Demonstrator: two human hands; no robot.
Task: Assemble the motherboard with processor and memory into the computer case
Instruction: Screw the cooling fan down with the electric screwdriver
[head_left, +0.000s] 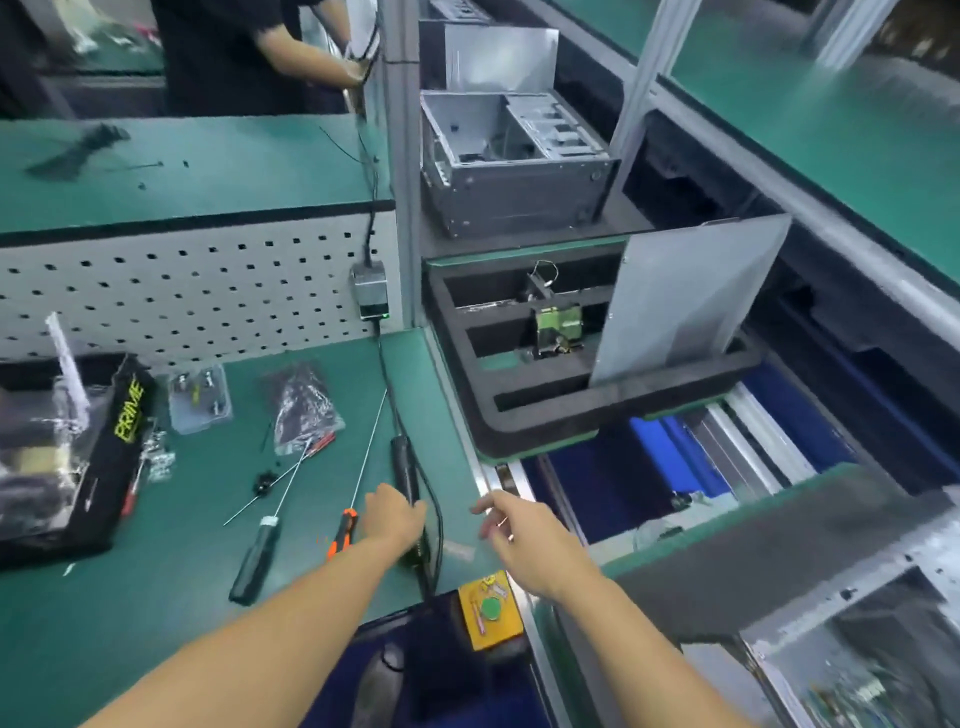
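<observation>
At the bench (156, 597) edge, the left hand (395, 517) grips the corded electric screwdriver (403, 462); the right hand (519, 545) hangs loosely open. Lift the tool clear of its cable, then swing right to the computer case (857, 613). Counted: two manual drivers, the black-handled screwdriver (254, 564) and the orange-handled screwdriver (340, 535) — and a second case (509, 171) up the line.

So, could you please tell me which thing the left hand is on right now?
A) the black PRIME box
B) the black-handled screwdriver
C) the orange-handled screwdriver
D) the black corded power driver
D: the left hand curls over the lower end of the black corded power driver, while the orange-handled screwdriver lies just to its left.
</observation>
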